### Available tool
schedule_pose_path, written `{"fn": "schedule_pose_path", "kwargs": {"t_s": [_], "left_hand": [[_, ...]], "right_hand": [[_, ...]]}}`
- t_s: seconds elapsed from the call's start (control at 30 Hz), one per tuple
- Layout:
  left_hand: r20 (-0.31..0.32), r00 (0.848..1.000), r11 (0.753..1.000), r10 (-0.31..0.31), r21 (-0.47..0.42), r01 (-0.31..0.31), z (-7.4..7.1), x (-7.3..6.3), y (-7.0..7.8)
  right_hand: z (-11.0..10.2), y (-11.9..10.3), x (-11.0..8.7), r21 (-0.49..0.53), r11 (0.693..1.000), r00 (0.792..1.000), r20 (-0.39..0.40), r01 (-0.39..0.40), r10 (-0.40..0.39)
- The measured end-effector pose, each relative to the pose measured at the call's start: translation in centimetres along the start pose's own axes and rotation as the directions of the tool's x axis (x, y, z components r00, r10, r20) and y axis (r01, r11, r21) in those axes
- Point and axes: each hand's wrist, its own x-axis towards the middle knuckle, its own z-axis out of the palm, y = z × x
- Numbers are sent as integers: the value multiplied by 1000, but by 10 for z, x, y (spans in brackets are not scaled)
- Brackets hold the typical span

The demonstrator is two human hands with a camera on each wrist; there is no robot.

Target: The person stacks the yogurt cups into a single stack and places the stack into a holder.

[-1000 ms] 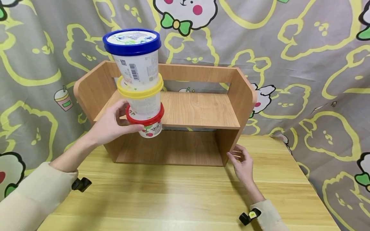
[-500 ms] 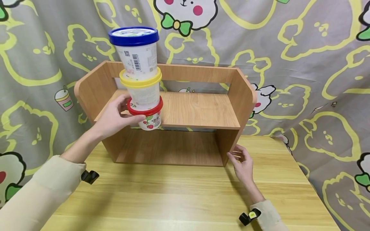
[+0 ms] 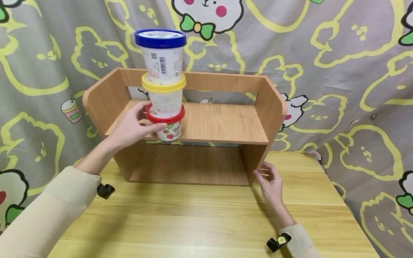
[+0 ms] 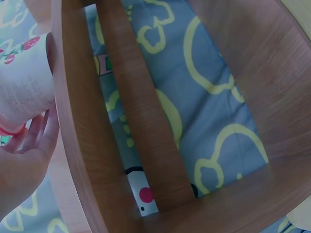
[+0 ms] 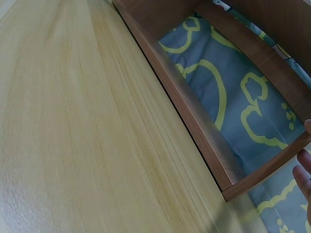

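Note:
My left hand point(image 3: 132, 125) grips the bottom tub of a stack of three. That lowest one is a red-lidded tub point(image 3: 167, 126) with cherry print; it is at the front edge of the wooden shelf's upper board point(image 3: 222, 123). On it stands a yellow-lidded tub point(image 3: 165, 95), topped by a blue-lidded tub point(image 3: 161, 53). In the left wrist view my fingers point(image 4: 29, 145) curl round the white tub wall point(image 4: 24, 87). My right hand point(image 3: 271, 182) rests on the table by the shelf's right foot, fingers loosely curled and holding nothing.
The wooden shelf unit point(image 3: 271, 104) stands at the back of a light wooden table point(image 3: 200, 218), its lower bay open. A grey cartoon-print curtain point(image 3: 338, 53) hangs behind. The right wrist view shows the table top point(image 5: 73, 121) and the shelf's base point(image 5: 194, 121).
My left hand has carried the three-tub stack up and to the right, from in front of the shelf's edge to over its upper board. The right hand has stayed still.

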Motion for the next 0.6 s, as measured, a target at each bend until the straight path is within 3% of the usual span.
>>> {"fn": "schedule_pose_path", "kwargs": {"t_s": [0.33, 0.6], "left_hand": [[25, 998, 999, -50, 12, 50, 2, 10, 0], [23, 999, 1000, -26, -12, 26, 5, 19, -3]], "right_hand": [[1, 1, 0, 9, 1000, 1000, -3, 23, -23], [0, 2, 0, 7, 999, 999, -2, 39, -39]]}}
